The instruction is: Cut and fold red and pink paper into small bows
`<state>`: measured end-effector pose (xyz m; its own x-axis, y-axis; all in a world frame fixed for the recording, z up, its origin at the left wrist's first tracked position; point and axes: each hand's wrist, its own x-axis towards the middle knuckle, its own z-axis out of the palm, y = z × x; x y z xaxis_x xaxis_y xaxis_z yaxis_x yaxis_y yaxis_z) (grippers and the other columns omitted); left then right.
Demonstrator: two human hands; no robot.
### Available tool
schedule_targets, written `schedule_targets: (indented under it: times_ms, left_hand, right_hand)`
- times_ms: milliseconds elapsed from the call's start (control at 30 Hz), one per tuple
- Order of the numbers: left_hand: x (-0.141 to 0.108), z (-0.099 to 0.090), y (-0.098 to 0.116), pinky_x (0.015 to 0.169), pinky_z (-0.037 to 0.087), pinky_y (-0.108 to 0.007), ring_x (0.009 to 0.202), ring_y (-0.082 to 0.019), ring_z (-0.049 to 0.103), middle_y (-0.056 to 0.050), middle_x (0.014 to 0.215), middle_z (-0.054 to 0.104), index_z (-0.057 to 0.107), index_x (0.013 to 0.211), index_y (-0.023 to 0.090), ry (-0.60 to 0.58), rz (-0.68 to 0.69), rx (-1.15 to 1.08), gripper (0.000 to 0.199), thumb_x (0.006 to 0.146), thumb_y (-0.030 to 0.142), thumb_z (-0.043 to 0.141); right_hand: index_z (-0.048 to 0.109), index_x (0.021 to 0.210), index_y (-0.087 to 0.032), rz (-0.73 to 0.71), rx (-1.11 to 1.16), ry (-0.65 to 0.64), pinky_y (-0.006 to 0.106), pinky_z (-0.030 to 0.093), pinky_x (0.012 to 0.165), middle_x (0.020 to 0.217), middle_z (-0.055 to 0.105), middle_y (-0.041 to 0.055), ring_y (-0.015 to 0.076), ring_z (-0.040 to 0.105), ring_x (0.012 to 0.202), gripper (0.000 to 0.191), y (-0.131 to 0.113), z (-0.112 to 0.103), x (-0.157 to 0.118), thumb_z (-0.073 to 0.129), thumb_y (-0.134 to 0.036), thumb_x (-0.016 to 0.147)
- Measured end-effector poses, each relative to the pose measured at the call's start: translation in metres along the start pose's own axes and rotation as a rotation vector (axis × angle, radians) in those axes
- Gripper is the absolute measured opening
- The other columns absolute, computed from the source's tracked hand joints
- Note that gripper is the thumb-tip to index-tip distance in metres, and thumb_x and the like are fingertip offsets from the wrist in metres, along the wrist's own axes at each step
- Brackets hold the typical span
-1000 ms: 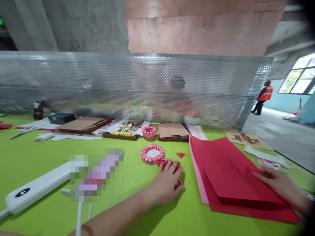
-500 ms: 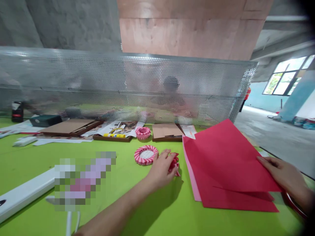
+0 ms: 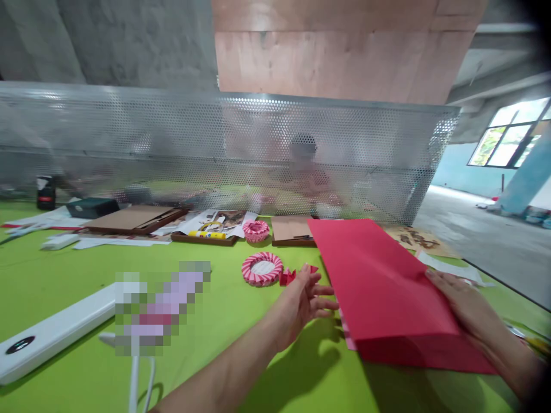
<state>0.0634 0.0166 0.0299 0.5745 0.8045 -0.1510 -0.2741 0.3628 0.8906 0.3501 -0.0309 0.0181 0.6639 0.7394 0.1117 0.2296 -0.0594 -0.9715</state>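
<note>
Large red paper sheets (image 3: 387, 287) lie at the right of the green table, the upper one bent, with a pink edge showing beneath. My right hand (image 3: 462, 301) is at their right side, its fingers closed on the red paper. My left hand (image 3: 305, 301) has its fingers spread beside the left edge of the sheets and holds nothing. Just behind it sit small folded red paper pieces (image 3: 287, 277). A pink-and-white striped ring (image 3: 262, 269) lies to their left, and a second striped ring (image 3: 256, 230) stands farther back.
A long white device (image 3: 64, 330) lies at the left by a blurred-out object (image 3: 172, 298) and a white cable. Brown trays, papers, a yellow tube (image 3: 207, 234) and a dark green box (image 3: 92, 207) line the back, before a perforated metal screen (image 3: 193, 155).
My left hand has moved off the small red pieces toward the sheets and opened. The upper red sheet has shifted and bent, with my right hand still at it. The view has turned slightly.
</note>
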Motion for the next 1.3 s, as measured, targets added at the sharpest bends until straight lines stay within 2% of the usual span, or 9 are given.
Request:
schedule_targets:
  times_ms: [200, 333, 400, 567, 767, 867, 1000, 1133, 1300]
  left_hand:
    - [-0.002, -0.005, 0.002, 0.052, 0.043, -0.019, 0.055, -0.010, 0.058, 0.001, 0.069, 0.064, 0.053, 0.092, 0.018, 0.173, 0.046, -0.129, 0.020, 0.073, 0.026, 0.056]
    - [-0.011, -0.018, 0.003, 0.059, 0.047, -0.026, 0.060, -0.016, 0.063, -0.002, 0.067, 0.068, 0.057, 0.093, 0.015, 0.178, 0.064, -0.098, 0.023, 0.071, 0.016, 0.055]
    - [-0.018, -0.025, 0.003, 0.060, 0.048, -0.031, 0.059, -0.019, 0.064, -0.003, 0.067, 0.069, 0.059, 0.093, 0.014, 0.172, 0.036, -0.075, 0.024, 0.069, 0.017, 0.056]
    - [-0.032, -0.034, 0.000, 0.063, 0.049, -0.035, 0.067, -0.022, 0.065, -0.006, 0.080, 0.069, 0.054, 0.103, 0.016, 0.131, -0.010, -0.030, 0.032, 0.070, 0.016, 0.052]
    - [-0.035, -0.028, 0.004, 0.056, 0.048, -0.029, 0.058, -0.018, 0.064, -0.001, 0.072, 0.067, 0.024, 0.128, 0.021, 0.247, -0.026, -0.017, 0.066, 0.068, 0.010, 0.049]
    - [-0.038, -0.027, 0.008, 0.049, 0.045, -0.027, 0.047, -0.014, 0.059, 0.004, 0.065, 0.063, 0.010, 0.132, 0.029, 0.281, -0.065, 0.010, 0.076, 0.068, 0.010, 0.046]
    - [-0.039, -0.026, 0.006, 0.052, 0.044, -0.024, 0.053, -0.012, 0.058, 0.001, 0.071, 0.063, 0.041, 0.120, 0.024, 0.233, -0.082, 0.010, 0.054, 0.066, 0.014, 0.047]
    - [-0.045, -0.024, 0.004, 0.064, 0.044, -0.023, 0.072, -0.014, 0.058, -0.005, 0.089, 0.064, 0.061, 0.088, 0.016, 0.236, -0.045, 0.136, 0.025, 0.068, 0.019, 0.047]
    - [-0.075, -0.038, 0.008, 0.075, 0.043, -0.033, 0.080, -0.019, 0.058, -0.006, 0.099, 0.062, 0.054, 0.107, 0.021, -0.157, -0.086, 0.410, 0.040, 0.069, 0.025, 0.047]
  right_hand:
    - [0.064, 0.074, -0.023, -0.084, -0.166, -0.167, 0.030, 0.042, 0.077, 0.085, 0.065, 0.0001, 0.0249, 0.055, 0.087, 0.030, 0.008, 0.022, -0.031, 0.060, -0.050, 0.060]
    - [0.060, 0.063, -0.021, -0.180, -0.262, -0.415, 0.027, 0.046, 0.059, 0.064, 0.061, 0.0015, 0.0211, 0.057, 0.067, 0.034, 0.015, 0.014, -0.036, 0.049, -0.051, 0.071]
    - [0.062, 0.074, -0.020, -0.241, -0.328, -0.502, 0.028, 0.047, 0.055, 0.063, 0.060, 0.0028, 0.0196, 0.056, 0.061, 0.038, 0.023, 0.007, -0.034, 0.040, -0.050, 0.077]
    - [0.039, 0.124, -0.027, -0.666, -0.772, -0.596, 0.042, 0.036, 0.092, 0.126, 0.043, 0.0084, 0.0255, 0.042, 0.111, 0.048, 0.034, 0.004, -0.037, 0.046, -0.041, 0.079]
    - [0.031, 0.128, -0.035, -0.809, -0.911, -0.785, 0.045, 0.031, 0.097, 0.135, 0.031, 0.0043, 0.0241, 0.029, 0.122, 0.047, 0.015, 0.006, -0.062, 0.041, -0.036, 0.082]
    - [0.024, 0.131, -0.036, -0.774, -0.902, -0.815, 0.046, 0.030, 0.098, 0.138, 0.026, 0.0016, 0.0246, 0.022, 0.126, 0.051, 0.024, -0.004, -0.073, 0.039, -0.030, 0.082]
    - [0.021, 0.132, -0.036, -0.712, -0.750, -0.837, 0.046, 0.030, 0.098, 0.140, 0.023, 0.0009, 0.0284, 0.017, 0.127, 0.063, 0.041, -0.011, -0.080, 0.049, -0.032, 0.076]
    - [0.058, 0.104, -0.040, -0.698, -0.510, -0.717, 0.043, 0.036, 0.093, 0.121, 0.051, 0.0021, 0.0267, 0.042, 0.115, 0.029, 0.031, -0.006, -0.070, 0.046, -0.037, 0.078]
    - [0.070, 0.079, -0.034, -0.653, -0.256, -0.535, 0.043, 0.040, 0.087, 0.097, 0.065, 0.0073, 0.0297, 0.053, 0.100, 0.038, 0.027, -0.005, -0.062, 0.046, -0.060, 0.070]
